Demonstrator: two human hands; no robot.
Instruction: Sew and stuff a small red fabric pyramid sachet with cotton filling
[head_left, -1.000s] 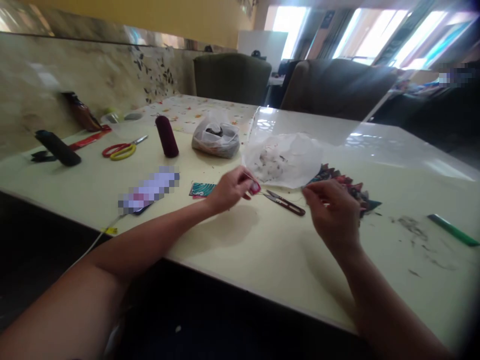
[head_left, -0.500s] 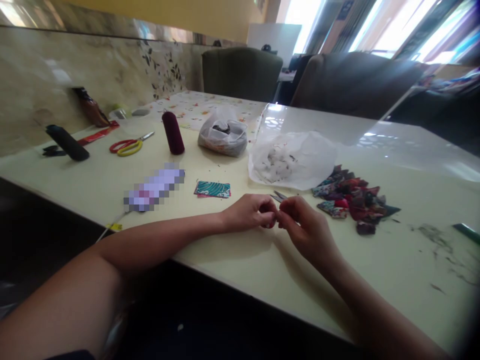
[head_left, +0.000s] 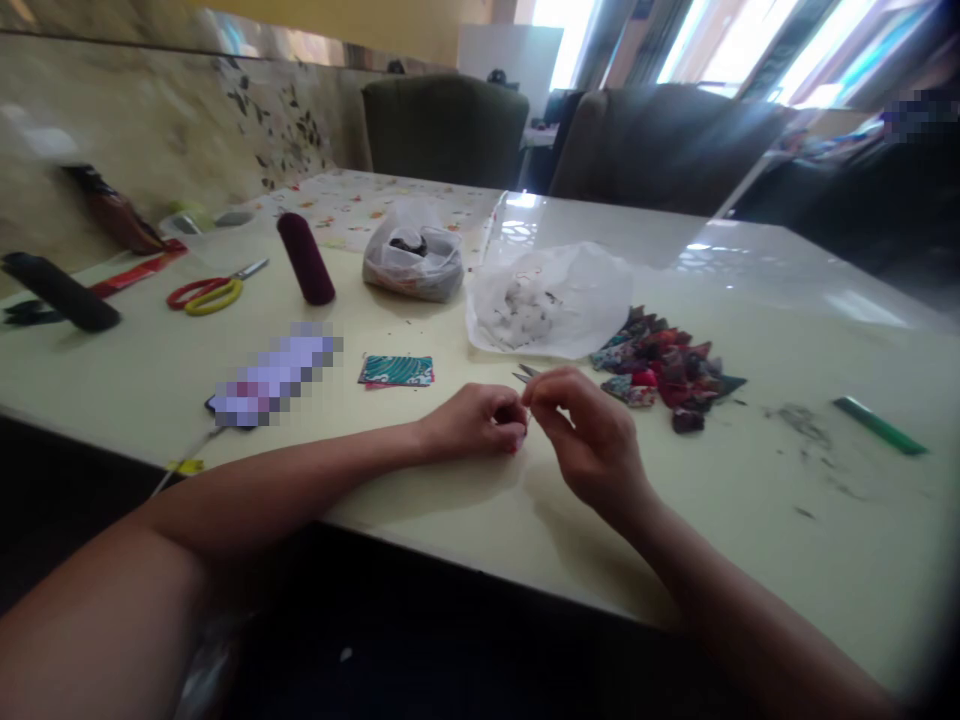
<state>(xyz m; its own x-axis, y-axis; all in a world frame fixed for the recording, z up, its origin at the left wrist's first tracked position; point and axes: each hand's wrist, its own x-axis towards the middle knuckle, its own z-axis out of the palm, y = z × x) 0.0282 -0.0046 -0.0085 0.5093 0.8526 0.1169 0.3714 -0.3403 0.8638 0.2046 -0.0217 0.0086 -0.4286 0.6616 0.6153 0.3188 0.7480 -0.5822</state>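
Note:
My left hand (head_left: 484, 422) rests over the table's near side with its fingers curled round a small red piece, perhaps cloth, which is mostly hidden. Close beside it, my right hand (head_left: 589, 425) has thumb and forefinger pinched together just above the left fingertips; whatever they hold is too fine to make out. Behind the right fingers, the pointed metal blades (head_left: 524, 374) of a small tool lie on the table, the rest covered by the hand. To the right is a pile of folded, patterned cloth pieces (head_left: 679, 365). A stack of teal wave-patterned cloth pieces (head_left: 397, 370) lies left of my hands.
Beyond my hands sit a white plastic bag with white stuffing (head_left: 529, 310) and a tied plastic bag (head_left: 412, 262). Leftward are a maroon thread spool (head_left: 306, 260), a dark spool (head_left: 64, 292), scissors (head_left: 214, 293) and a phone (head_left: 274, 375). A green strip (head_left: 881, 426) lies right.
My right fingertips have risen slightly away from the left ones. My left hand keeps its grip on the red piece. The view has turned right, so everything appears farther left.

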